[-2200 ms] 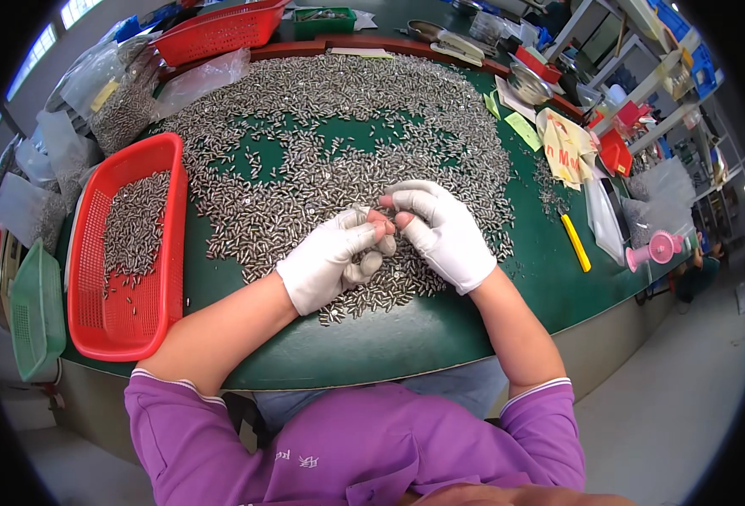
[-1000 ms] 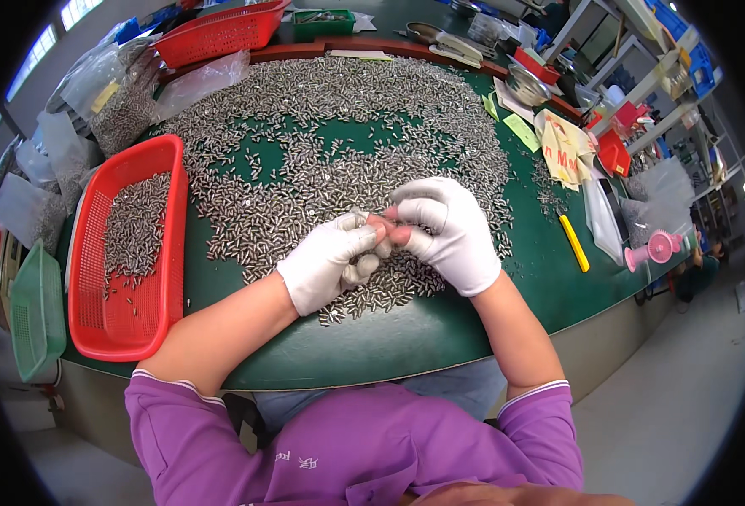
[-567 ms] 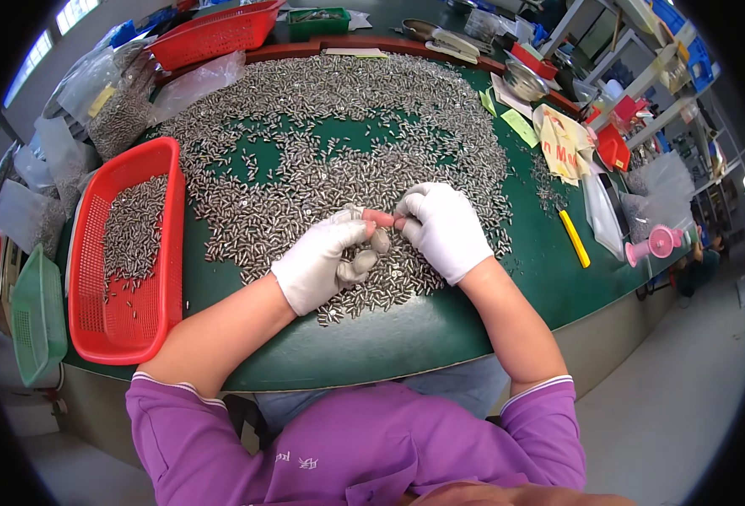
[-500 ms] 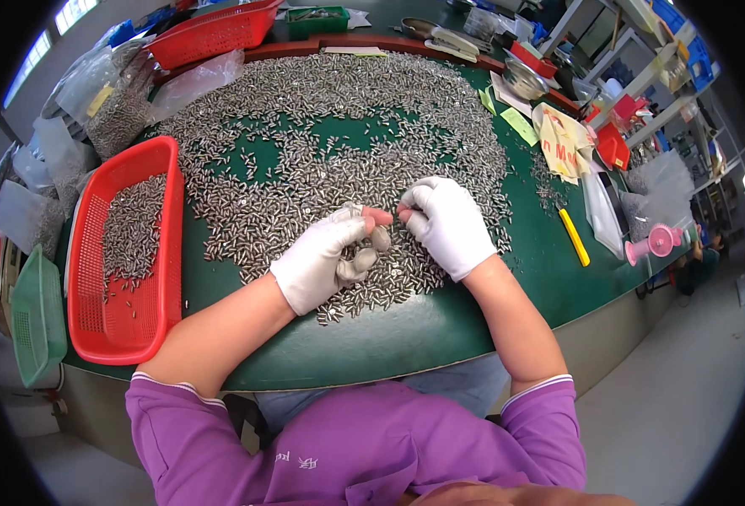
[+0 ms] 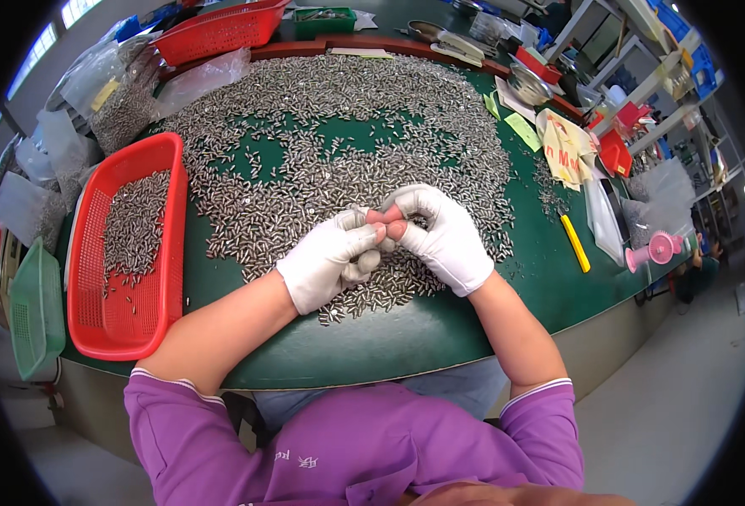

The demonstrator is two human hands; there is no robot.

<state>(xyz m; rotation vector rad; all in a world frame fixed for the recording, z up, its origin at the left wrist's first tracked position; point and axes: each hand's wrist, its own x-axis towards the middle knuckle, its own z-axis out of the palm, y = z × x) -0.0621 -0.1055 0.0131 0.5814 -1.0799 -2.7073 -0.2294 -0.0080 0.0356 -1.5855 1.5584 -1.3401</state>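
Observation:
Small shiny metal pins (image 5: 254, 202) lie spread in a thick layer over the green tabletop (image 5: 338, 346). Above the near part of the layer, my left hand (image 5: 330, 257) and my right hand (image 5: 440, 236) meet at the fingertips. Both wear white gloves with bare thumb and index tips. Each hand is closed in a pinch, and whatever is between the fingertips is too small or hidden to make out. The left hand's other fingers curl toward the palm. On my left, a red plastic basket (image 5: 178, 244) holds a heap of the same metal pins.
A green basket (image 5: 31, 346) stands beyond the red one, near bags of metal parts (image 5: 119, 101). To the right lie a yellow-handled tool (image 5: 575, 243), a yellow bag (image 5: 568, 152) and a pink fan-like object (image 5: 661, 248). A second red basket (image 5: 216, 35) sits at the back.
My right hand has moved left and slightly down, so its fingertips now touch those of my left hand. Before, a gap lay between them.

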